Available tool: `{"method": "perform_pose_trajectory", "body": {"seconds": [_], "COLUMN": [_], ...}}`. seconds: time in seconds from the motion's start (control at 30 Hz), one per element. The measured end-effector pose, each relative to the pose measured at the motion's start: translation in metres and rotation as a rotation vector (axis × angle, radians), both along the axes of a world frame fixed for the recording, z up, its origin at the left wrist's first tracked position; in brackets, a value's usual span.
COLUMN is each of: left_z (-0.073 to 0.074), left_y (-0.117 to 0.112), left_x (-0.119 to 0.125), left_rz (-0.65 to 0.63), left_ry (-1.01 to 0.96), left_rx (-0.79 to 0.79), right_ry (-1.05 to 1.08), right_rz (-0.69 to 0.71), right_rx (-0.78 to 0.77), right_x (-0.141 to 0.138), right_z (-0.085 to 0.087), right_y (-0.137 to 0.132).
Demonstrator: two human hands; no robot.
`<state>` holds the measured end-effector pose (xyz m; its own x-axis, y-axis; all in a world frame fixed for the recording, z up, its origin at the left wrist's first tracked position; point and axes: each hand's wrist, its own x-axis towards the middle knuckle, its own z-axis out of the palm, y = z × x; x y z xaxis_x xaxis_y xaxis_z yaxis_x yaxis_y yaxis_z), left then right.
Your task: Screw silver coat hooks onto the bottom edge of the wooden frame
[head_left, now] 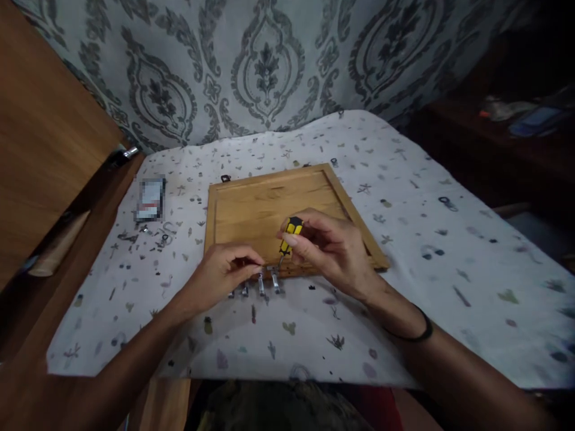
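A flat wooden board with a raised frame lies on the cloth in front of me. Along its near edge sit several small silver metal fittings. My right hand is closed round a short yellow and black screwdriver, tilted with its shaft pointing down to the board's near edge beside the rightmost fitting. My left hand is closed in a pinch at that edge. Its thumb and fingertips touch the top of another fitting; whatever is between them is too small to make out.
A white patterned cloth covers the table. Left of the board lies a blurred-out, phone-like object, with small metal pieces near it. Wooden furniture stands at the left, and a patterned curtain or wall covering rises behind.
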<state>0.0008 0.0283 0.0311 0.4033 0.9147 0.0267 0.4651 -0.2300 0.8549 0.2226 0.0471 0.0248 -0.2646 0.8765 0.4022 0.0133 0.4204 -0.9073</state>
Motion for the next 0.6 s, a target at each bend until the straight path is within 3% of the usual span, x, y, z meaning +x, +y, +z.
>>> {"method": "perform_pose_trajectory", "body": {"seconds": [0.23, 0.6], "left_z": [-0.019, -0.022], "left_y": [0.009, 0.012], "left_x": [0.006, 0.015], "left_rz": [-0.065, -0.115], "left_ry": [-0.011, 0.077], "left_rx": [-0.047, -0.011], "right_ry": [-0.029, -0.067], "right_rz": [-0.042, -0.009], "right_rx": [0.100, 0.177], "right_x": [0.002, 0.006], "right_z": [-0.001, -0.001], "right_y": [0.003, 0.006]}}
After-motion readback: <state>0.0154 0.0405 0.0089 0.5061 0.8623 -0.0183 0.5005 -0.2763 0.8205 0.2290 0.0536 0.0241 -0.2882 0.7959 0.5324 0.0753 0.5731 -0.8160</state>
